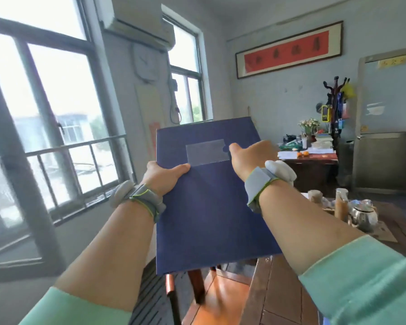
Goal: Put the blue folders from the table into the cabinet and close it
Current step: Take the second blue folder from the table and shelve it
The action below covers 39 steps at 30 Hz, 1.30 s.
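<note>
I hold a large blue folder (211, 207) up in front of me, its cover facing me with a clear label pocket near the top. My left hand (164, 174) grips its left edge, thumb over the cover. On its right edge is my right hand (253, 156), thumb on the cover and fingers hidden behind. A grey metal cabinet (387, 123) with a frosted glass door stands against the far right wall, its door looking shut.
A wooden table (389, 231) with a tea set lies below right. A cluttered dark desk (314, 165) and a coat stand (336, 109) sit by the far wall. A wooden chair (220, 294) is under the folder. Large windows (45, 113) fill the left.
</note>
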Each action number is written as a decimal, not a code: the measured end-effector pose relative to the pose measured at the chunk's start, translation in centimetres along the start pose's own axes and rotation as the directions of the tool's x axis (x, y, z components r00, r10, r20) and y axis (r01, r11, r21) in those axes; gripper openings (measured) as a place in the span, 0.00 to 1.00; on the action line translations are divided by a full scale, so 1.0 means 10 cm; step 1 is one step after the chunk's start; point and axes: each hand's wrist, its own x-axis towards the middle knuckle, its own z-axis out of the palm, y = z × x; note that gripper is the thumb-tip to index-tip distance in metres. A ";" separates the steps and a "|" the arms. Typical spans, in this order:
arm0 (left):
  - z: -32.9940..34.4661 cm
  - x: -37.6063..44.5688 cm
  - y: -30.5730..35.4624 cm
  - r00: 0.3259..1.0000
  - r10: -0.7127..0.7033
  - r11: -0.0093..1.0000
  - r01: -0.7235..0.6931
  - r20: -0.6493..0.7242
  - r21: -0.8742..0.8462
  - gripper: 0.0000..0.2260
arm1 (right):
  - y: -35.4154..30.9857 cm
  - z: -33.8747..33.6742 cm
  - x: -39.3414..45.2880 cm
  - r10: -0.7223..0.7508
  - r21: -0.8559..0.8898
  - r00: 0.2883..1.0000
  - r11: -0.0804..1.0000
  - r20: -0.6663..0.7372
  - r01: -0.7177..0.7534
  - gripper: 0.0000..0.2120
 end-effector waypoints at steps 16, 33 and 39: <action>-4.25 -1.20 0.48 0.846 0.080 0.979 0.032 -0.527 0.201 0.52 | -2.87 0.66 -2.99 -0.350 0.364 0.906 0.897 0.238 0.250 0.28; -6.34 -1.79 -0.02 0.637 0.063 0.978 0.116 -0.768 0.176 0.50 | -4.05 1.62 -4.89 -0.522 0.511 0.697 0.821 0.492 0.255 0.32; -6.63 -1.68 -0.11 0.540 0.112 0.987 0.040 -0.834 0.158 0.42 | -4.34 2.04 -5.12 -0.563 0.573 0.618 0.791 0.549 0.212 0.34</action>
